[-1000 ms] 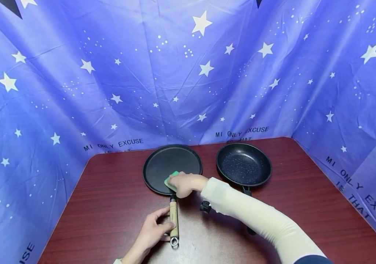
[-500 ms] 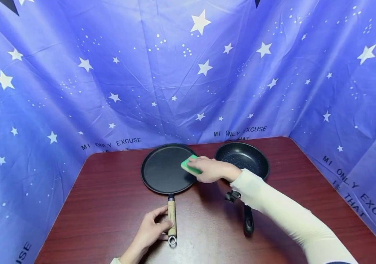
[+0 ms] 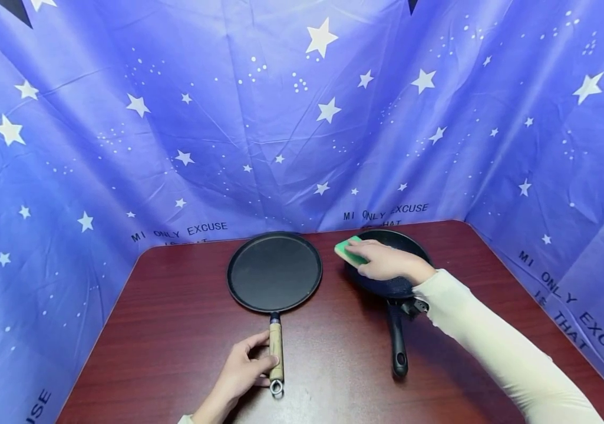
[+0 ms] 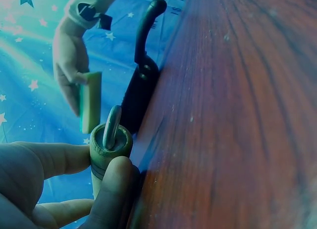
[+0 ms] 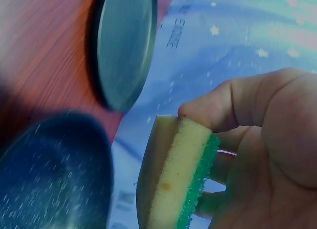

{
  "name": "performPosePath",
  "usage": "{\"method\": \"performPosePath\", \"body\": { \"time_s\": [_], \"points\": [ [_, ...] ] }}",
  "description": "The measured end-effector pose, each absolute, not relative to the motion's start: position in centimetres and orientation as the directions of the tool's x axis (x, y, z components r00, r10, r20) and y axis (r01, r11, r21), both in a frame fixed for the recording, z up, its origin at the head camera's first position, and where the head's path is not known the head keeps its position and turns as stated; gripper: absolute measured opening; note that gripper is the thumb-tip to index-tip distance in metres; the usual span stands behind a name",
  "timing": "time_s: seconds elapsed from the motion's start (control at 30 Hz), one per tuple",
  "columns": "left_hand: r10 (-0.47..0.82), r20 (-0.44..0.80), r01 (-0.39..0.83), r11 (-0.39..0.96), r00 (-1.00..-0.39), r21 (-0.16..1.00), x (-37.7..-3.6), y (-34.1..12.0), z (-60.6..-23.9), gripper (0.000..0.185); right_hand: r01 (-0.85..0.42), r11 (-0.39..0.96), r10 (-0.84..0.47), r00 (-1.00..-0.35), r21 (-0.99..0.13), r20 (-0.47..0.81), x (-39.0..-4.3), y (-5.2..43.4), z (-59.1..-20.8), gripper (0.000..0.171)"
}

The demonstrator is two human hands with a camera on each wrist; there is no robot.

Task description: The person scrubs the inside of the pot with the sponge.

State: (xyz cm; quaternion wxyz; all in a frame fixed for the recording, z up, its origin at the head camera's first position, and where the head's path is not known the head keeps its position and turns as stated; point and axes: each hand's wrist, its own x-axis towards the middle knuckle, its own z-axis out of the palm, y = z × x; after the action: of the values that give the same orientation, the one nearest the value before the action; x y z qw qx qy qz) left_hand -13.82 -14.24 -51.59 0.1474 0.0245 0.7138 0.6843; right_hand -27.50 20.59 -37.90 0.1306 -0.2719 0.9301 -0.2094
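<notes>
A flat black griddle pan (image 3: pixel 274 271) lies on the dark red table (image 3: pixel 174 330), its wooden handle (image 3: pixel 276 352) pointing towards me. My left hand (image 3: pixel 243 368) grips that handle near its end ring (image 4: pixel 112 127). To the right sits a deeper speckled black frying pan (image 3: pixel 394 285) with a black handle (image 3: pixel 398 341). My right hand (image 3: pixel 381 259) holds a green and yellow sponge (image 3: pixel 348 249) above the frying pan's far left rim. In the right wrist view the sponge (image 5: pixel 178 179) is pinched between thumb and fingers, with both pans below it.
A blue star-printed cloth (image 3: pixel 302 118) walls the table in at the back and on both sides. Bare tabletop lies to the left of the griddle and in front of both pans.
My right hand has carried the sponge off the griddle pan's near edge, rightward across it, to above the frying pan. The left hand has kept its grip on the wooden handle.
</notes>
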Motion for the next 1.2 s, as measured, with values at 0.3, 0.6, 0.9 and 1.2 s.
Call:
{"method": "performPosePath", "body": {
  "time_s": [0.3, 0.6, 0.9, 1.2],
  "points": [
    [0.235, -0.183, -0.174, 0.059, -0.955, 0.983, -13.8, -14.2, -51.6, 0.068, -0.405, 0.756, -0.521, -0.848, -0.515, -0.099, -26.8, 24.5, -38.3, 0.061],
    [0.223, -0.194, -0.184, 0.066, -0.955, 0.981, -13.6, -14.3, -51.6, 0.068, -0.302, 0.787, -0.432, -0.892, -0.539, -0.131, -25.8, 28.6, -39.6, 0.064],
    [0.212, -0.192, -0.175, 0.099, -0.958, 0.98, -13.8, -14.3, -51.5, 0.067, -0.223, 0.785, -0.392, -0.901, -0.578, -0.185, -24.2, 30.7, -40.9, 0.063],
    [0.233, -0.157, -0.124, 0.149, -0.96, 0.981, -14.0, -14.0, -51.4, 0.067, -0.185, 0.791, -0.385, -0.891, -0.584, -0.239, -24.1, 31.2, -41.4, 0.063]
  ]
}}
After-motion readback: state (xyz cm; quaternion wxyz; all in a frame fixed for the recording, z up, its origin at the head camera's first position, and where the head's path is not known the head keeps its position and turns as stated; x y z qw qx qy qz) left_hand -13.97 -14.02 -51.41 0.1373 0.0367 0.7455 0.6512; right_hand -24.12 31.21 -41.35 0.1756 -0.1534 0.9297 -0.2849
